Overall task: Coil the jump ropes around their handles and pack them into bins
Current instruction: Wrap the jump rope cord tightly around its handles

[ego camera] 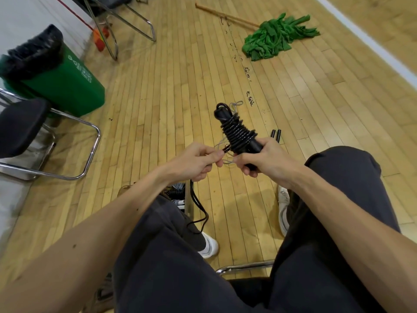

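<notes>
Lower end of handles (253,145) hidden inside right hand (268,159), whose fingers wrap round them. Jump rope (239,134) coiled round handles, centre frame, above knees. Left hand (196,161) pinches rope end beside coil; thin grey cord there hard to make out. Loose rope tail (198,211) drops below left wrist. Two small black tubes (276,134) on floor right of coil. Green bin (67,84) upper left, black liner, white print unreadable. Green mop (277,37) upper right. Chair (22,125) cut off at left edge.
</notes>
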`<state>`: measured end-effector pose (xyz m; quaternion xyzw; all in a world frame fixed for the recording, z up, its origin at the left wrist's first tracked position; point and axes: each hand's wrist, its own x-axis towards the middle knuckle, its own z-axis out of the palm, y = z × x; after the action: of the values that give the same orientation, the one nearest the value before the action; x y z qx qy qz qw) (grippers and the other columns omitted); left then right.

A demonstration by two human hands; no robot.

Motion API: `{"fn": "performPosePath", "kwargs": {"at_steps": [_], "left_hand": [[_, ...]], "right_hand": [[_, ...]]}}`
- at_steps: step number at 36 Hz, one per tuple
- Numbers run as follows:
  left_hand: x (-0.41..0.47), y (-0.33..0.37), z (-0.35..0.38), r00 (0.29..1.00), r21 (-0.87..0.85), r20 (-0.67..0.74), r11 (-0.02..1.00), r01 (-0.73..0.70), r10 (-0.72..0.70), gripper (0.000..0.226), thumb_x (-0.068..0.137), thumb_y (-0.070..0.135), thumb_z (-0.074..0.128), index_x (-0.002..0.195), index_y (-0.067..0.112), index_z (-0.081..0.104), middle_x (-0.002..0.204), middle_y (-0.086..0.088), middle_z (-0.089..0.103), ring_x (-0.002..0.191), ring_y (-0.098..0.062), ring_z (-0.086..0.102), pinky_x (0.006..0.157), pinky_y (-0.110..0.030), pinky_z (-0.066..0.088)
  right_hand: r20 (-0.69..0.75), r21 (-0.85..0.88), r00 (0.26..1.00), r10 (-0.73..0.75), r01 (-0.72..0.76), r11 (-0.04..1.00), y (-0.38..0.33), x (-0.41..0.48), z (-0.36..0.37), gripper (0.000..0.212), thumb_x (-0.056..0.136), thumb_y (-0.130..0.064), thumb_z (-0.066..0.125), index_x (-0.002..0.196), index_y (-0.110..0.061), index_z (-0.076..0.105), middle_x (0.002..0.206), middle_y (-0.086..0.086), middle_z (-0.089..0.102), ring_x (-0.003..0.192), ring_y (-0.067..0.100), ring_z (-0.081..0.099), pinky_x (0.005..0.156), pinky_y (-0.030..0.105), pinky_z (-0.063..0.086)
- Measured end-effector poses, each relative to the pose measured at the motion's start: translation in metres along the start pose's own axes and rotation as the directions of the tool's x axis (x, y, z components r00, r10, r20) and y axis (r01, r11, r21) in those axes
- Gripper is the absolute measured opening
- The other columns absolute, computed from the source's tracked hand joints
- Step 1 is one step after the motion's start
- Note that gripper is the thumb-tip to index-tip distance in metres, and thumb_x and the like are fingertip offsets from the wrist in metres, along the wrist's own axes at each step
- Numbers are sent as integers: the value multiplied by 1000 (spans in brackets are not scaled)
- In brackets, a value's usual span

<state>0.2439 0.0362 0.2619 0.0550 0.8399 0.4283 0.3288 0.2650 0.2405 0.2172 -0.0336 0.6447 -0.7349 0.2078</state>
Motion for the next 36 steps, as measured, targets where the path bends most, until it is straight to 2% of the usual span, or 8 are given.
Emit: {"fn": "performPosePath", "kwargs": {"at_steps": [9, 10, 11, 12, 15, 24, 30, 36], "left_hand": [[-14, -3, 3, 991, 190, -135, 981, 36, -10, 30, 103, 37, 52, 94, 13, 68, 53, 1, 44, 49, -15, 34, 51, -33, 36], [-17, 1, 5, 990, 279, -143, 960, 17, 24, 30, 103, 37, 51, 94, 14, 68, 77, 19, 27, 51, -12, 29, 55, -38, 40], [-19, 4, 7, 987, 370, -149, 929, 5, 54, 29, 103, 37, 51, 97, 14, 67, 102, 4, 49, 65, -32, 55, 60, -39, 43], [-20, 7, 9, 984, 448, -160, 894, 4, 76, 29, 103, 37, 50, 101, 15, 67, 100, 2, 56, 98, -14, 51, 61, -36, 43], [-22, 12, 11, 976, 682, -161, 731, 1, 148, 34, 104, 42, 45, 100, 13, 63, 74, -2, 57, 71, -20, 56, 57, -29, 36], [-26, 35, 7, 967, 981, 35, 174, -81, 252, 34, 106, 39, 39, 110, 11, 57, 81, 1, 56, 68, -14, 57, 61, -26, 48], [-24, 58, -6, 938, 981, 195, -48, -190, 286, 31, 102, 46, 45, 94, 17, 52, 84, 4, 55, 72, -16, 59, 57, -27, 48], [-18, 75, -4, 919, 955, 295, -64, -289, 261, 36, 100, 50, 47, 88, 19, 58, 86, 4, 59, 77, -17, 59, 61, -30, 47]], "right_hand": [[-156, -92, 981, 116, -131, 987, 12, 9, -3, 26, 82, -1, 74, 105, 2, 63, 70, 4, 64, 56, 14, 55, 47, 25, 43], [-167, -100, 978, 124, -142, 985, 13, 10, -3, 28, 82, -2, 75, 108, 1, 63, 71, 6, 64, 56, 13, 55, 47, 24, 43], [-176, -102, 976, 127, -147, 984, 14, 11, -3, 29, 82, -3, 75, 108, 1, 63, 72, 6, 64, 55, 13, 55, 47, 24, 43], [-184, -101, 974, 129, -149, 984, 15, 12, -3, 29, 83, -3, 76, 109, 1, 64, 71, 6, 64, 55, 13, 55, 47, 24, 43], [-196, -100, 970, 140, -162, 982, 16, 14, -3, 26, 84, -4, 76, 107, 1, 65, 68, 4, 62, 54, 13, 54, 45, 22, 42], [-163, -130, 961, 225, -247, 960, 20, 10, -2, 26, 85, -8, 77, 106, -3, 64, 66, 4, 65, 52, 13, 56, 44, 22, 44], [-88, -223, 963, 254, -268, 937, 20, 5, 4, 23, 86, -9, 75, 104, -3, 64, 67, 5, 65, 52, 13, 57, 43, 22, 43], [87, -347, 929, 359, -309, 885, 23, 1, 10, 14, 86, -9, 75, 92, -6, 63, 63, 2, 64, 49, 14, 55, 41, 22, 40]]}}
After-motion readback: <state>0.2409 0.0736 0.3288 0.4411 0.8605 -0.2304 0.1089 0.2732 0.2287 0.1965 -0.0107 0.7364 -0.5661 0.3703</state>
